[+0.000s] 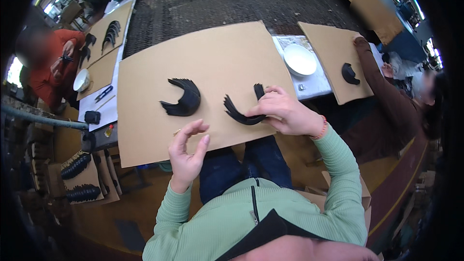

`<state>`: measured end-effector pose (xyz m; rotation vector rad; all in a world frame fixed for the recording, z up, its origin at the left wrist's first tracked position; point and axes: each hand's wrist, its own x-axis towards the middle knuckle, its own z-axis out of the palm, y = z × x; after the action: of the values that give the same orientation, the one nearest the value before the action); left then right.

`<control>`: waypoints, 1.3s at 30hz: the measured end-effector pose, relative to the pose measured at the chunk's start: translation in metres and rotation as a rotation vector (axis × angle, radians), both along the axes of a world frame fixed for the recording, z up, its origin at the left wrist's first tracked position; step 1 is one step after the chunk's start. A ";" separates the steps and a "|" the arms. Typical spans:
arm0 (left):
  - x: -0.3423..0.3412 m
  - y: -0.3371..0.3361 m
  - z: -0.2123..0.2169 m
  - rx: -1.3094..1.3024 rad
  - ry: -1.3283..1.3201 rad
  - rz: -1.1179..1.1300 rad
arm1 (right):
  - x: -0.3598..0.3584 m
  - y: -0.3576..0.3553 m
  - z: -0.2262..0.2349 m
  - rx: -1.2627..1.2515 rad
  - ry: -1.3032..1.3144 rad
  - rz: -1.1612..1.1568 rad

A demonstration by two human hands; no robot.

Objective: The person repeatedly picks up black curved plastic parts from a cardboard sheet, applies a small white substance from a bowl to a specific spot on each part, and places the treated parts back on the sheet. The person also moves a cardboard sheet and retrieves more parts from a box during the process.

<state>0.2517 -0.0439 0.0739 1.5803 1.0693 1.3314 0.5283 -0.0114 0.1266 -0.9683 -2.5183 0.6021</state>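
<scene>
My right hand (286, 114) pinches a nested stack of black curved U-shaped pieces (235, 114) near the front right of a cardboard sheet (224, 55). Its fingers cover part of the stack's right arm. Left of it, a second U-shaped stack of black pieces (190, 100) lies on the cardboard, its fanned ends toward the left. My left hand (187, 157) hovers by the sheet's front edge, thumb and fingers apart, holding nothing. It is apart from both stacks.
A white bowl (299, 60) stands right of the cardboard. Beyond stretches a dark mesh surface (232, 0). At left, a person in a red sleeve (53, 63) handles a dark piece; blue snips (103, 94) lie nearby. At right, a brown sleeve (382, 70) reaches over another cardboard sheet (326, 58).
</scene>
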 end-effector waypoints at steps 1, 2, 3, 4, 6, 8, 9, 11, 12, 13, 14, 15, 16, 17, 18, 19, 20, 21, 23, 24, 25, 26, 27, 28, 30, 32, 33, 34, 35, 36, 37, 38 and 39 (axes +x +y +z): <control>-0.008 0.007 0.002 0.045 0.065 0.056 | -0.007 0.009 -0.007 0.025 0.010 0.014; -0.015 0.014 0.004 0.085 0.131 0.107 | -0.013 0.017 -0.014 0.046 0.021 0.024; -0.021 0.023 0.005 0.128 0.219 0.150 | -0.016 0.021 -0.020 0.018 -0.022 0.007; -0.029 0.033 0.007 0.167 0.313 0.149 | -0.015 0.027 -0.023 0.031 -0.131 0.029; -0.037 0.053 0.008 0.199 0.469 0.141 | -0.016 0.028 -0.031 0.155 0.011 -0.014; -0.038 0.070 0.006 0.187 0.549 0.116 | -0.016 0.027 -0.036 0.156 0.070 -0.127; -0.039 0.078 0.006 0.143 0.563 0.063 | -0.017 0.024 -0.039 0.120 0.097 -0.207; -0.040 0.092 0.007 0.073 0.617 -0.032 | -0.016 0.020 -0.041 -0.046 0.140 -0.334; -0.039 0.096 0.007 0.048 0.604 -0.075 | -0.014 0.018 -0.042 -0.177 0.154 -0.381; -0.037 0.101 0.007 0.016 0.608 -0.112 | -0.013 0.017 -0.043 -0.309 0.178 -0.425; -0.034 0.104 0.007 -0.017 0.611 -0.149 | -0.015 0.017 -0.046 -0.350 0.223 -0.402; -0.031 0.107 0.006 -0.012 0.615 -0.156 | -0.018 0.017 -0.049 -0.391 0.280 -0.379; -0.027 0.110 0.006 -0.007 0.621 -0.164 | -0.021 0.017 -0.053 -0.431 0.338 -0.357; -0.023 0.113 0.006 0.005 0.621 -0.174 | -0.025 0.016 -0.056 -0.370 0.383 -0.338; -0.018 0.115 0.005 0.045 0.614 -0.199 | -0.029 0.014 -0.060 -0.306 0.428 -0.318; -0.013 0.117 0.005 0.087 0.601 -0.226 | -0.033 0.014 -0.064 -0.243 0.472 -0.299; -0.009 0.117 0.005 0.135 0.591 -0.256 | -0.037 0.015 -0.069 -0.217 0.493 -0.341; -0.006 0.117 0.006 0.093 0.569 -0.286 | -0.039 0.017 -0.071 -0.216 0.498 -0.363; 0.000 0.114 0.007 0.020 0.531 -0.348 | -0.040 0.019 -0.076 -0.233 0.495 -0.420; 0.003 0.112 0.007 -0.007 0.514 -0.364 | -0.040 0.021 -0.077 -0.214 0.518 -0.410; 0.008 0.108 0.006 -0.035 0.497 -0.379 | -0.040 0.023 -0.078 -0.216 0.529 -0.411; 0.012 0.104 0.005 -0.064 0.480 -0.392 | -0.039 0.024 -0.079 -0.218 0.539 -0.411; 0.018 0.100 0.004 -0.093 0.462 -0.405 | -0.037 0.025 -0.079 -0.244 0.565 -0.395; 0.026 0.095 0.001 -0.102 0.379 -0.381 | -0.036 0.026 -0.080 -0.271 0.589 -0.377; 0.036 0.089 -0.002 -0.093 0.401 -0.296 | -0.031 0.027 -0.080 -0.293 0.601 -0.356; 0.045 0.082 -0.006 -0.091 0.362 -0.230 | -0.023 0.026 -0.080 -0.285 0.574 -0.352; 0.048 0.081 -0.007 -0.119 0.328 -0.233 | -0.022 0.026 -0.080 -0.275 0.587 -0.354; 0.050 0.080 -0.008 -0.138 0.287 -0.239 | -0.021 0.026 -0.079 -0.264 0.600 -0.357; 0.052 0.079 -0.009 -0.158 0.247 -0.246 | -0.020 0.025 -0.079 -0.277 0.597 -0.379; 0.052 0.080 -0.009 -0.156 0.252 -0.245 | -0.020 0.024 -0.077 -0.241 0.614 -0.370; 0.051 0.080 -0.009 -0.155 0.256 -0.244 | -0.021 0.022 -0.076 -0.229 0.611 -0.380; 0.049 0.081 -0.009 -0.154 0.260 -0.244 | -0.021 0.019 -0.075 -0.245 0.590 -0.408; 0.048 0.081 -0.009 -0.118 0.296 -0.247 | -0.019 0.017 -0.074 -0.208 0.626 -0.417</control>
<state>0.2993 0.0372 0.0649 1.7910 1.0636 0.8736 0.5093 0.0056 0.0529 -1.1193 -1.6750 0.8768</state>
